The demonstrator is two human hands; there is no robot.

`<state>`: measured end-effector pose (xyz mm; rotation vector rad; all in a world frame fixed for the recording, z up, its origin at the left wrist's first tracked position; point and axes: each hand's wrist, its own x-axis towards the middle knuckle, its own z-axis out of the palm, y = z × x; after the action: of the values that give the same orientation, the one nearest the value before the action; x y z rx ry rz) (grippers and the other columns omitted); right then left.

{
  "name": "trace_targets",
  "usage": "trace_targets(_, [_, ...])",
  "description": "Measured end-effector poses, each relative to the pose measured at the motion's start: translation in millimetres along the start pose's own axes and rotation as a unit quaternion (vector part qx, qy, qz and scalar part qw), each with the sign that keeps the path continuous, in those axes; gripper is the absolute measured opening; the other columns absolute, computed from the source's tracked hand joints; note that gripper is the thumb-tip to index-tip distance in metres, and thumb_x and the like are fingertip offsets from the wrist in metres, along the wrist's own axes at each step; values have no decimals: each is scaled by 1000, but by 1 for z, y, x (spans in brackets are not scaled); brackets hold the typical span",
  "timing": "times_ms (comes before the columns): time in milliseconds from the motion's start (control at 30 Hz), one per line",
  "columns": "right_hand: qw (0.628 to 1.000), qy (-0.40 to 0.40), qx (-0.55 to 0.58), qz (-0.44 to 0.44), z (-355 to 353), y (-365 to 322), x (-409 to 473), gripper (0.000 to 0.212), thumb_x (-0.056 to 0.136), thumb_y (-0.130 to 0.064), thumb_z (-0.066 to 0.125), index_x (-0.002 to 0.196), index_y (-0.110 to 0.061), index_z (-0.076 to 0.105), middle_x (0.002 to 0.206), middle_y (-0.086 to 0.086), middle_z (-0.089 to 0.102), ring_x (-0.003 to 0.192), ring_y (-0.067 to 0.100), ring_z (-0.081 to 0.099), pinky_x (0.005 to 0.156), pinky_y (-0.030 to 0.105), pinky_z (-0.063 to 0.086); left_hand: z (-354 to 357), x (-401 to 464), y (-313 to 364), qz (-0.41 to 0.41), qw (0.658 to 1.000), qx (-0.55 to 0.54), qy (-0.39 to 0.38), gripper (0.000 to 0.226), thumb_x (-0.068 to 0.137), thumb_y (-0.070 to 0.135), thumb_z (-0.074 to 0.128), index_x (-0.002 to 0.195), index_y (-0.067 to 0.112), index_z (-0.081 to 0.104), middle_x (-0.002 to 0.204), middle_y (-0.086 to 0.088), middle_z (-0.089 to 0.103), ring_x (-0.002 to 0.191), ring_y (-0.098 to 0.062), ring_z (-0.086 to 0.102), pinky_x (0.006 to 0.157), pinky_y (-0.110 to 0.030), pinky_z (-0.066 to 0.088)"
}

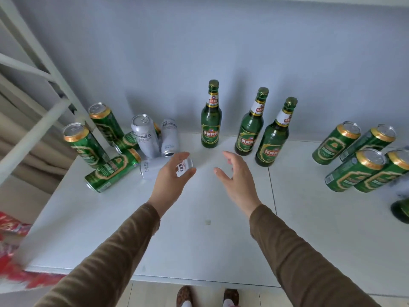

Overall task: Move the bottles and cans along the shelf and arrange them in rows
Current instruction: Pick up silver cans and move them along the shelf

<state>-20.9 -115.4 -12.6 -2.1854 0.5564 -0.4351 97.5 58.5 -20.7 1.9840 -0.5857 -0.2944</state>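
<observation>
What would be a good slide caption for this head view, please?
Left hand reaches a fallen white can; three bottles stand upright behind.

Green bottle point(210, 120) label reads 经典啤酒; white can point(145, 136) reads 小麦啤酒.
</observation>
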Motion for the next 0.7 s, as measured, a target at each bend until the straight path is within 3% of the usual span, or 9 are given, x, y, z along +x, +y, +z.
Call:
trace_targets(267, [992, -108, 46, 41, 42, 5, 32, 68, 93, -40, 69, 151, -20, 40, 146, -2, 48, 131, 13, 49, 109, 37, 44, -32, 10, -16, -26, 998, -9, 51, 36, 92, 25, 72, 126, 25, 60, 123, 9, 63, 120, -8, 57, 107, -37, 47])
trace_targets(433, [981, -169, 74, 63, 74, 11, 56, 79, 87, -38, 77, 153, -20, 36, 151, -1, 44, 133, 14, 47, 109, 32, 40, -60, 22, -24, -37, 994, 14, 107, 35, 89, 18, 75, 119, 20, 57, 114, 8, 62, 110, -12, 59, 102, -40, 49])
trace_targets(567, [974, -200, 72, 73, 98, 9, 75, 91, 81, -42, 81, 155, -21, 32, 153, 1, 42, 138, 19, 42, 113, 35, 37, -83, 36, -33, -51, 985, 37, 162, 49, 84, 26, 80, 122, 20, 49, 115, 2, 57, 105, -16, 57, 95, -39, 51])
trace_targets(700, [965, -235, 55, 100, 114, 9, 88, 106, 75, -44, 86, 158, -24, 24, 145, 10, 41, 135, 24, 38, 108, 29, 33, -101, 63, -38, -51, 980, 49, 184, 73, 79, 31, 84, 137, 19, 39, 126, -2, 48, 114, -18, 50, 100, -34, 47])
